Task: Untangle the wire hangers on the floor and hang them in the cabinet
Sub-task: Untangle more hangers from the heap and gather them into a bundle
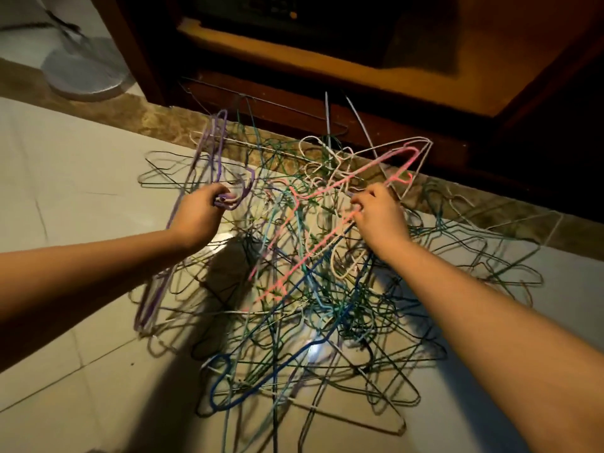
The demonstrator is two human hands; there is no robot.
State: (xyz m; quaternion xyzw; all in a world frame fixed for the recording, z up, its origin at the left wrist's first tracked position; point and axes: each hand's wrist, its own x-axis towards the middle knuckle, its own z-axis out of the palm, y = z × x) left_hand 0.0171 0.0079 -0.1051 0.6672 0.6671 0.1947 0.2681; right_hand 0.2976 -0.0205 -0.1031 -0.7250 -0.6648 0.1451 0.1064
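Observation:
A big tangle of coloured wire hangers (313,315) lies on the pale tiled floor in front of the dark wooden cabinet (327,60). My left hand (201,214) grips the hooks of purple hangers (196,165), which hang down at the pile's left side. My right hand (379,214) grips a pink hanger (327,194) lifted above the heap, with white hangers (415,148) caught around it. Blue and green hangers lie lower in the pile. The frame is blurred by motion.
The cabinet stands open at the top, with an orange-lit shelf (261,44) inside. A round grey fan base (85,70) rests on the floor at the upper left. A brown marbled strip (130,109) runs along the cabinet's foot. Bare tiles (65,191) spread to the left.

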